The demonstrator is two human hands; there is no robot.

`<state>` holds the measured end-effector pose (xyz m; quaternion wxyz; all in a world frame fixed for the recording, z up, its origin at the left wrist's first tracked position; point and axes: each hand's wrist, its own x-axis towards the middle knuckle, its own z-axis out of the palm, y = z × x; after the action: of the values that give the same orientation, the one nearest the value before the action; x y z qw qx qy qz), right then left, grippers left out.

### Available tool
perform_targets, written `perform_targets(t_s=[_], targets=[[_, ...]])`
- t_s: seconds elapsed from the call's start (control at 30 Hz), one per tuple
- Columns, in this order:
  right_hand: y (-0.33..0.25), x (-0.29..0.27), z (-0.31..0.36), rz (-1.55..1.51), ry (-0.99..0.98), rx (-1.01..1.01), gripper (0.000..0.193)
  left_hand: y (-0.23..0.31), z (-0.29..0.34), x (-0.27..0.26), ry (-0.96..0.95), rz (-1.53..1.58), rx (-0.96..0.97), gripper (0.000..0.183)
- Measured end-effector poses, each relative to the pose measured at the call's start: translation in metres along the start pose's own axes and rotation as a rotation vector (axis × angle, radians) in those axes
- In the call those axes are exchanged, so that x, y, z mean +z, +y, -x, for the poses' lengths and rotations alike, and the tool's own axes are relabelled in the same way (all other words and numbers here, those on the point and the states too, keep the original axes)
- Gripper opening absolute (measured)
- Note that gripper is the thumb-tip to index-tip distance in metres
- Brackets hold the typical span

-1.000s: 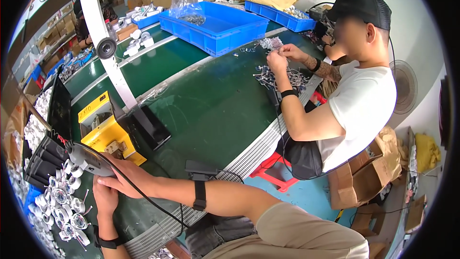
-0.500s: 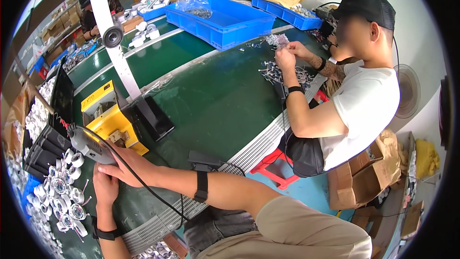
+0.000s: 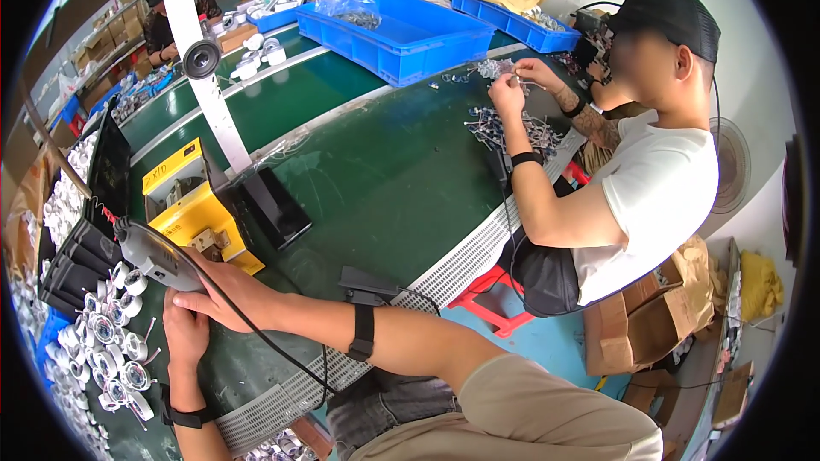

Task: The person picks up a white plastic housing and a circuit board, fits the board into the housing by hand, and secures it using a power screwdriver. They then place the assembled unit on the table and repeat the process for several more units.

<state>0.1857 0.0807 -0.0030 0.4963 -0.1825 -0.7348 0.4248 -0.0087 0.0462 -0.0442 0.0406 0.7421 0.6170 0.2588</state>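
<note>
My right hand (image 3: 229, 292) is wrapped round a grey electric screwdriver (image 3: 154, 258), whose black cable loops down over my forearm. The tool's working end is hidden behind my fingers. Right below it, my left hand (image 3: 184, 326) is closed with curled fingers, its thumb side close against my right hand. Whatever it holds is concealed. Just left of both hands lies a heap of small white round parts (image 3: 107, 358) with short wires. A yellow box (image 3: 201, 220) of small metal pieces stands just beyond my right hand.
A white post (image 3: 213, 115) on a black base (image 3: 278, 209) rises from the green bench. Black bins (image 3: 81, 260) stand at the left. Across the bench are a blue crate (image 3: 393, 51) and a co-worker (image 3: 653, 188) handling small parts. A black box (image 3: 367, 284) sits by the bench edge.
My hands and the screwdriver stay almost where they were. The co-worker's head and body have shifted slightly right, and the co-worker's hands have moved a little.
</note>
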Motion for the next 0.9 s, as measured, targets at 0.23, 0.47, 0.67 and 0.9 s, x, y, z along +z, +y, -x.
perform_targets(t_s=[0.23,0.47,0.67,0.9], targets=[[-0.008,-0.009,0.0,-0.057,-0.046,0.048,0.057,0.009,-0.004,-0.004,0.005,0.009,0.014,0.032],[-0.018,-0.013,-0.004,0.046,-0.109,0.165,0.058,0.005,0.005,-0.003,0.008,0.039,0.019,0.03],[-0.02,-0.057,-0.014,-0.032,0.126,0.012,0.043,0.011,-0.002,0.0,0.147,-0.025,0.162,0.025],[0.079,-0.254,-0.043,1.172,0.467,0.238,0.087,0.048,-0.004,-0.024,0.227,-0.118,0.043,0.005]])
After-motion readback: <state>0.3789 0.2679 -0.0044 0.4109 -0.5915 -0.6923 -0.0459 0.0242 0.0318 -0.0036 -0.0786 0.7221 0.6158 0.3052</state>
